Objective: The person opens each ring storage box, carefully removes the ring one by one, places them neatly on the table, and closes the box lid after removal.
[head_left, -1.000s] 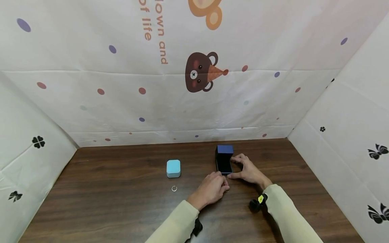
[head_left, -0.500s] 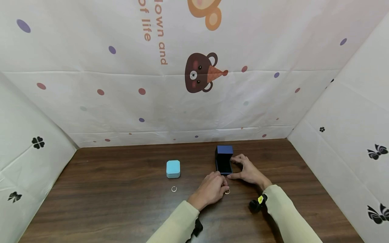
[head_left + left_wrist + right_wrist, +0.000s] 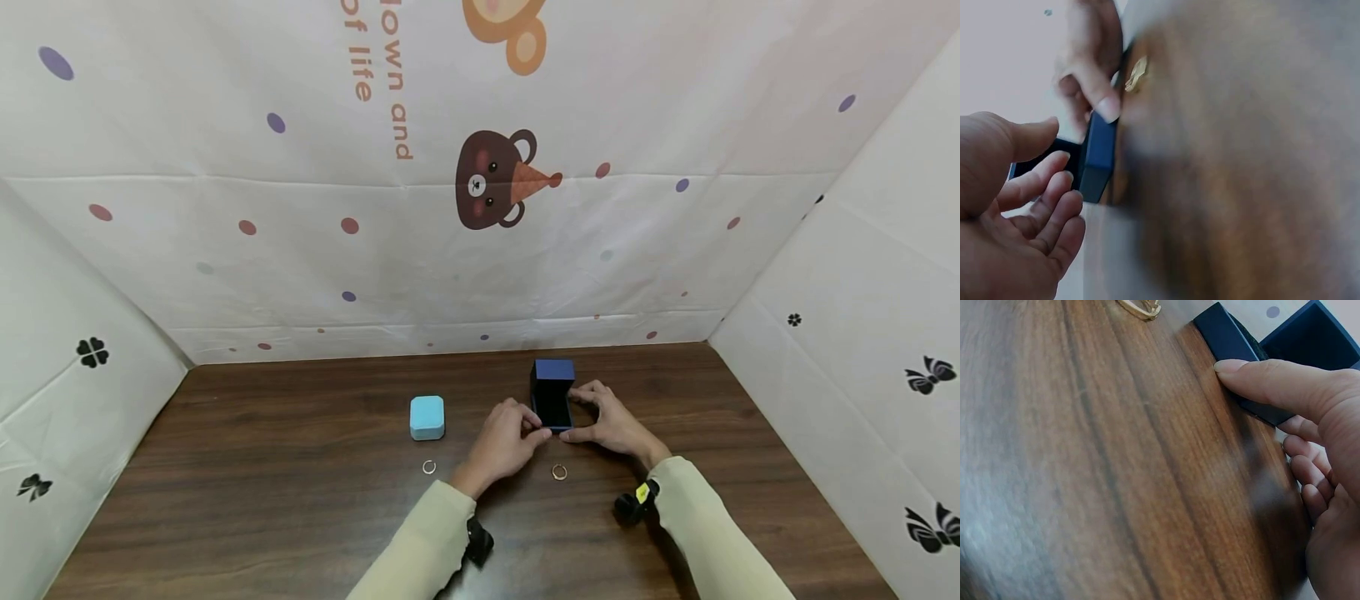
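An opened dark blue ring box [image 3: 554, 369] stands on the table, lid raised at the back and dark inside. My right hand [image 3: 617, 425] grips its right side, thumb on the front wall, as the right wrist view shows up close. My left hand [image 3: 501, 443] hovers at the box's front left corner. In the left wrist view its fingers [image 3: 1054, 206] are loosely bent near the dark blue box [image 3: 1099, 150], with nothing between them and the thumb. A gold ring [image 3: 1141, 310] lies on the table in front of the box, between the two hands.
A light blue box [image 3: 427, 418] with its lid down stands to the left. A thin ring [image 3: 429, 474] lies in front of it. The brown wooden table [image 3: 262, 467] meets printed white sheets [image 3: 405, 267] at the back and sides.
My left hand has drawn away from the gold ring, moving left and up toward the box's front corner. The ring, partly hidden before, now shows whole. My right hand stays at the box.
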### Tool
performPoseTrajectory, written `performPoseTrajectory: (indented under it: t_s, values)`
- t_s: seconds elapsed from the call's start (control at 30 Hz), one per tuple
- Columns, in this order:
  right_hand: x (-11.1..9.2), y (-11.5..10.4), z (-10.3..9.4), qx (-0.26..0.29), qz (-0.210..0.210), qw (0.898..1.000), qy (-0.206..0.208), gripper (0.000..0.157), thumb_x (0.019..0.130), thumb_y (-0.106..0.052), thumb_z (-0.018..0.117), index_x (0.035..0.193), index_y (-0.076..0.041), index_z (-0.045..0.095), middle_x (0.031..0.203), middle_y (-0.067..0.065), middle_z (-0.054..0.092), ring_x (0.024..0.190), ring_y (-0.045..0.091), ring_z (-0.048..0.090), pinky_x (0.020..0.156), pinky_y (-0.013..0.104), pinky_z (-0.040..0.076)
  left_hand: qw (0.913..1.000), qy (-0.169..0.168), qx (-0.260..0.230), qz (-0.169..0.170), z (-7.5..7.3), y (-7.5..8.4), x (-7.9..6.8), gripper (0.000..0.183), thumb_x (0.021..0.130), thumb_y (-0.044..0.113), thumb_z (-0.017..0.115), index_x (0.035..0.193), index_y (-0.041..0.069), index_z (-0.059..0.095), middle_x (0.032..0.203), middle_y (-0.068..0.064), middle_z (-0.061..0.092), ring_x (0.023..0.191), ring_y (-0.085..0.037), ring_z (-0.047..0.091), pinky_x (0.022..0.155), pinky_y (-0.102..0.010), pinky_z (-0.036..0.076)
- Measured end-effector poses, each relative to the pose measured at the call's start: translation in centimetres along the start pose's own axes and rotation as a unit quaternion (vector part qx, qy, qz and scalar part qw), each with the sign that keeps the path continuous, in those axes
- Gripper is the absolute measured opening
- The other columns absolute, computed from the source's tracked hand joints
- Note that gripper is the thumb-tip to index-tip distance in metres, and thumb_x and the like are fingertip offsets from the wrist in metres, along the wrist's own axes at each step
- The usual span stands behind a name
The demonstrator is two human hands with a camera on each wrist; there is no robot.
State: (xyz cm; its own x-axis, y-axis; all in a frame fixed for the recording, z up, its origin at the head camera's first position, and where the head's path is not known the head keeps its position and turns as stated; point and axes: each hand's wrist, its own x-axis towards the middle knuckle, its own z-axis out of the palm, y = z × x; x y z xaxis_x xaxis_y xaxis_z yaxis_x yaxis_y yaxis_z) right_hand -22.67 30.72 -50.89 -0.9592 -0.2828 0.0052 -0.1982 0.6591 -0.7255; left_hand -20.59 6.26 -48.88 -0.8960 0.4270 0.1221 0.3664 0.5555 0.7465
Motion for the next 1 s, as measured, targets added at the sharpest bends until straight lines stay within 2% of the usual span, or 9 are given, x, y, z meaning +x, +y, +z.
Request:
performPoseTrajectory:
  t_s: [0.2,0.3,0.4,0.47,0.57,0.8,1.0]
  values:
    - [-0.1,0.0,0.0,0.010,0.007,1.000,-0.001,0.081,0.078,-0.030,0.091,0.141,0.007,0.054,0.125,0.012,0.052,0.126,0.037,0.044,0.104,0.060,0.038,0.9942,0.028,-0.087,-0.055,-1.4,-0.3,1.3,0.038,0.097,0.036,0.071,0.115,0.003,0.071,0.107,-0.006,0.059,0.100,-0.022,0.057,0.087,-0.041,0.050]
    - [-0.1,0.0,0.1,0.013,0.011,1.000,-0.002,0.082,0.078,-0.030,0.090,0.142,0.006,0.053,0.126,0.012,0.051,0.126,0.037,0.044,0.104,0.061,0.037,0.9864,0.027,-0.141,-0.080,-1.9,-0.5,2.1,0.052,0.096,0.043,0.070,0.125,-0.001,0.066,0.118,-0.013,0.060,0.110,-0.028,0.059,0.092,-0.045,0.050]
    - [-0.1,0.1,0.1,0.013,0.012,1.000,-0.003,0.083,0.079,-0.030,0.090,0.143,0.006,0.053,0.127,0.013,0.051,0.127,0.038,0.044,0.103,0.061,0.038,0.9746,0.018,-0.191,-0.116,-2.2,-0.6,2.9,0.066,0.094,0.049,0.070,0.134,-0.002,0.060,0.129,-0.016,0.060,0.121,-0.031,0.057,0.098,-0.048,0.049]
    - [-0.1,0.0,0.0,0.014,0.012,1.000,-0.004,0.083,0.079,-0.030,0.090,0.143,0.006,0.052,0.127,0.013,0.050,0.127,0.038,0.044,0.103,0.061,0.038,0.9686,0.011,-0.208,-0.136,-2.3,-0.7,3.4,0.072,0.093,0.053,0.070,0.138,-0.002,0.057,0.134,-0.016,0.060,0.125,-0.031,0.056,0.100,-0.048,0.048]
    - [-0.1,0.0,0.1,0.016,0.012,1.000,-0.004,0.083,0.079,-0.030,0.090,0.143,0.006,0.053,0.127,0.012,0.051,0.127,0.037,0.044,0.104,0.061,0.038,0.9632,0.002,-0.218,-0.157,-2.2,-0.9,4.1,0.079,0.092,0.057,0.069,0.142,-0.002,0.053,0.136,-0.015,0.059,0.127,-0.031,0.056,0.102,-0.047,0.047]
    - [0.0,0.1,0.1,0.013,0.010,1.000,-0.002,0.082,0.078,-0.031,0.090,0.142,0.006,0.054,0.125,0.012,0.052,0.125,0.036,0.045,0.103,0.060,0.038,0.9660,-0.014,-0.200,-0.163,-1.9,-0.9,5.2,0.085,0.092,0.065,0.063,0.147,0.001,0.048,0.138,-0.014,0.058,0.129,-0.030,0.055,0.104,-0.047,0.045]
    - [0.1,0.1,0.0,0.014,0.010,1.000,0.000,0.081,0.078,-0.029,0.091,0.141,0.006,0.055,0.124,0.012,0.052,0.124,0.036,0.045,0.104,0.059,0.038,0.9637,-0.032,-0.198,-0.177,-1.4,-0.8,5.7,0.087,0.092,0.070,0.057,0.147,0.003,0.049,0.141,-0.014,0.057,0.130,-0.031,0.054,0.105,-0.049,0.044]
